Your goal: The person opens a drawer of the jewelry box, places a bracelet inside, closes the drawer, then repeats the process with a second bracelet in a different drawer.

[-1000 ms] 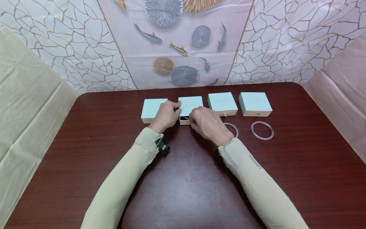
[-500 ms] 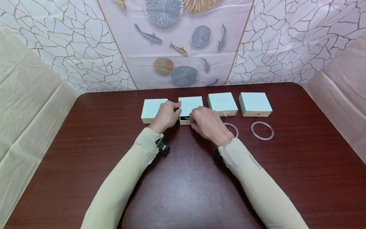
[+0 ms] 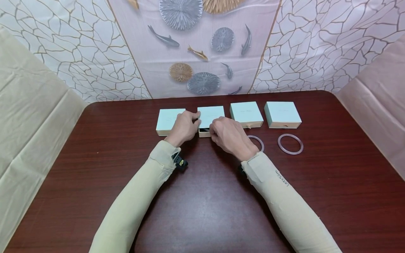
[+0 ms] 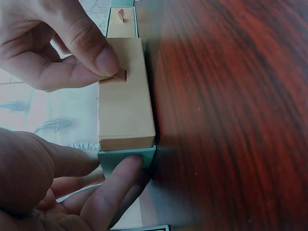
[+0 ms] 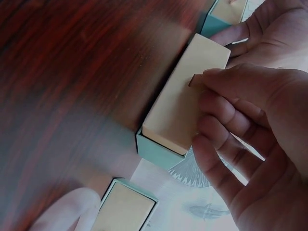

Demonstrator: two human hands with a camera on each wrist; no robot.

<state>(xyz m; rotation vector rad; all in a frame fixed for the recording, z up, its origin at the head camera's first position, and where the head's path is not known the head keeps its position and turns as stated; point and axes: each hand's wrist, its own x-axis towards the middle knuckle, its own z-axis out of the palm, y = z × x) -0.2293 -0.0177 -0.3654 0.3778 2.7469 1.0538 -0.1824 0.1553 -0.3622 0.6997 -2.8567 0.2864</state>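
Note:
A mint-green drawer box (image 3: pixel 211 114) stands second from the left in a row, its cream drawer (image 4: pixel 126 108) pulled partly out toward the front. My left hand (image 3: pixel 184 126) grips the sleeve of that box at its left side, thumb and fingers at the edge. With thumb and forefinger, my right hand (image 3: pixel 230 136) pinches the small ribbon pull tab (image 4: pixel 114 77) on the drawer front. Through the gap, the drawer shows a dark inside and a bit of a greyish curved thing (image 3: pixel 205 129); the right hand hides the rest.
Another mint box (image 3: pixel 169 117) stands to the left, partly behind my left hand. Two more boxes (image 3: pixel 246 112) (image 3: pixel 282 113) stand to the right. In front of them lie two lilac bangles (image 3: pixel 262 144) (image 3: pixel 291 153), one partly hidden by my right wrist. A patterned cloth (image 3: pixel 202 45) hangs behind the table.

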